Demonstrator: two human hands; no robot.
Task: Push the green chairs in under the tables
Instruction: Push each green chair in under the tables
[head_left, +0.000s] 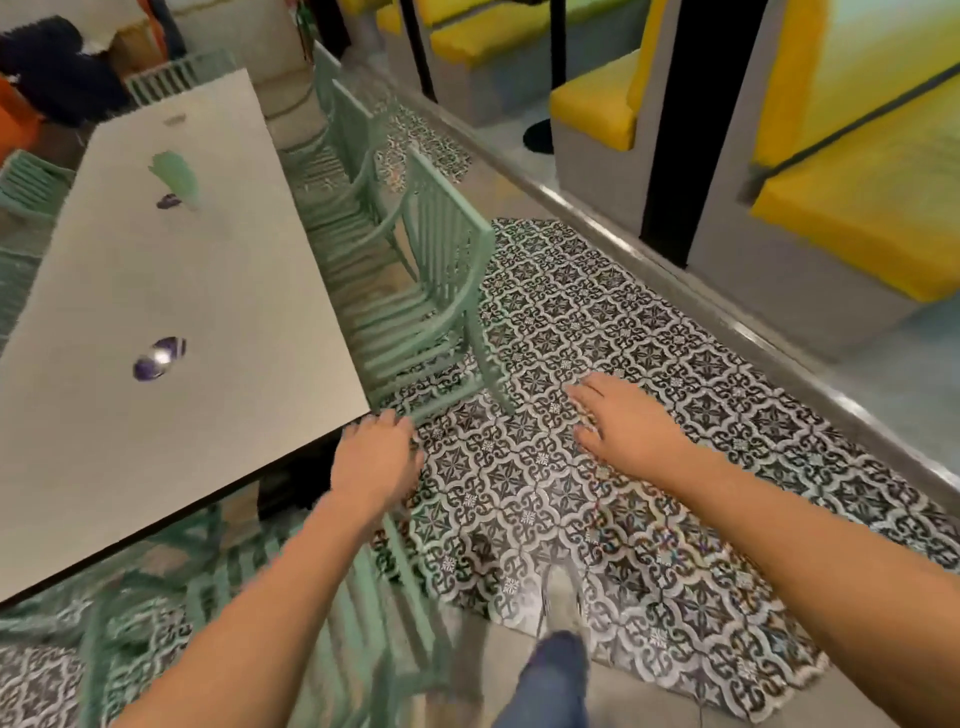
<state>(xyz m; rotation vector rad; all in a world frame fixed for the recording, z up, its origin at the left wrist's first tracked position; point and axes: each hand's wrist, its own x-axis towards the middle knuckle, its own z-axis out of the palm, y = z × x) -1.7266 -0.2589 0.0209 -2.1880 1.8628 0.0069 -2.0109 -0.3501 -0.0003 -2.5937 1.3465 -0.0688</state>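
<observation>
While both hands hang open and empty | green chair (415, 291) stands just beyond, seat half under table (171, 312) | left hand (374, 462) nearer table | right hand (623, 421) nearer chair's back

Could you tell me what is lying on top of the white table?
On the white table: two purple objects and a blurred green item. Its far left end lies out of frame.
</observation>
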